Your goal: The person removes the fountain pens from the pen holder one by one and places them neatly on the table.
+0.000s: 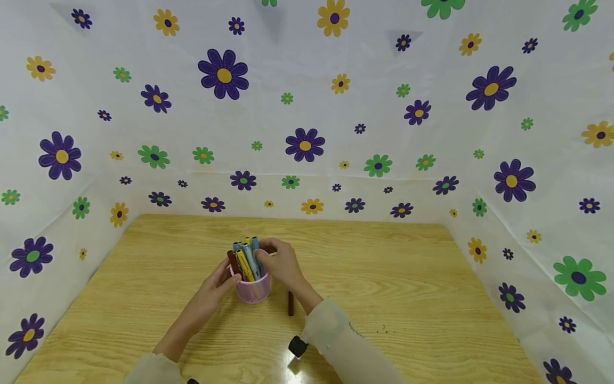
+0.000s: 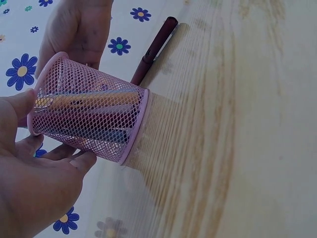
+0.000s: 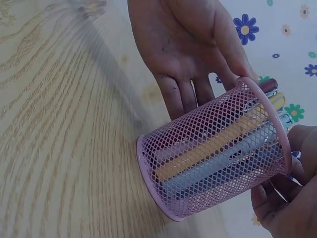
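A pink mesh pen holder [image 1: 253,290] stands on the table, packed with several pens in dark red, yellow and light blue [image 1: 247,261]. My left hand [image 1: 213,296] grips its left side, the thumb at the rim and fingers around the mesh, as the left wrist view shows with the left hand [image 2: 39,183]. On the opposite side my right hand [image 1: 283,264] holds the holder near its rim, with the thumb by the blue pens. In the right wrist view, this right hand's fingers [image 3: 270,203] curl against the mesh below the rim. Some fingertips are hidden.
A dark red pen [image 1: 290,304] lies on the wooden table [image 1: 384,282], just right of the holder, partly under the right forearm. White flower-printed sheeting [image 1: 268,117] walls the table at the back and both sides.
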